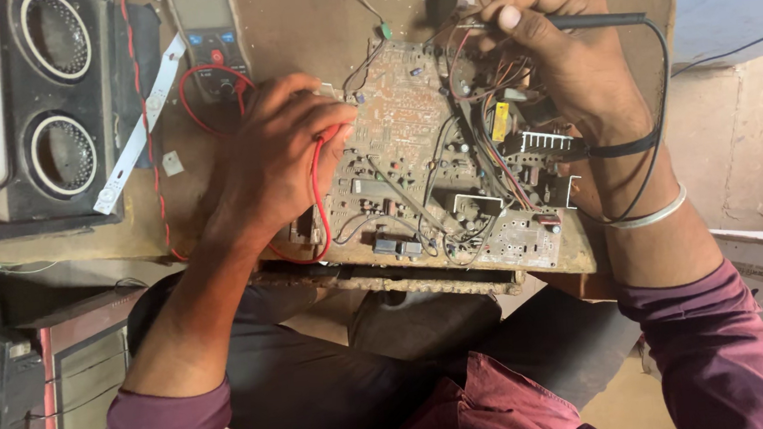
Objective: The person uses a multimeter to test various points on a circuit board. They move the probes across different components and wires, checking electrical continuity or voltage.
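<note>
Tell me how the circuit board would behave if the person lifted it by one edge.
The circuit board looks stiff and would probably lift flat. Its many attached wires would likely tug back. Protruding parts seem fragile, so the left hand should probably avoid pressing hard.

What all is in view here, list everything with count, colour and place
circuit board: one, tan, centre of bench
multimeter: one, grey, top, left of board
red lead: one, red, runs under left hand
black probe: one, black, in right hand, top right
speaker: one, black with two round cones, top left
white strip: one, white, slanted beside speaker
bench: one, brown, under everything
bangle: one, silver, right wrist
left hand: one, on board's left edge, over red lead
right hand: one, above board's top right
</note>
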